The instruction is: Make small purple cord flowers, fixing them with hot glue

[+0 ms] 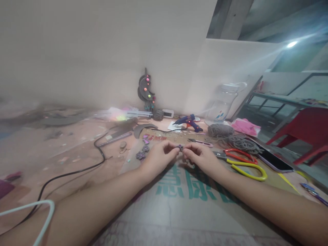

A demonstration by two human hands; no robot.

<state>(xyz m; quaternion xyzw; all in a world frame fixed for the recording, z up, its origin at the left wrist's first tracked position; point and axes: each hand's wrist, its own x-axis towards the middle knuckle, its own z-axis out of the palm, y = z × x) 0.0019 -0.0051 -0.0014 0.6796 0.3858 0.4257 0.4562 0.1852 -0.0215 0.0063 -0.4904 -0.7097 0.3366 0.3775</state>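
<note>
Between my two hands, just above the cardboard, is a small grey and purple flower-like piece (180, 147). My left hand (164, 152) pinches its left side with thumb and forefinger. On the other side, the fingertips of my right hand (198, 154) are closed on it too. Fingers cover much of the piece, so its full shape is hidden. Left of my left hand lie several similar grey flower pieces (141, 154) with purple pieces (146, 138) above them. Scissors (246, 164) with red and yellow handles rest right of my right hand, and a pink craft knife (201, 142) lies beyond it.
A blue glue gun (188, 122) lies at the back, its black cord (74, 172) running left. Grey yarn (221, 130), a phone (273, 159) and a clear jug (225, 102) stand or lie to the right. A decorated grey moon shape (145, 89) stands against the wall.
</note>
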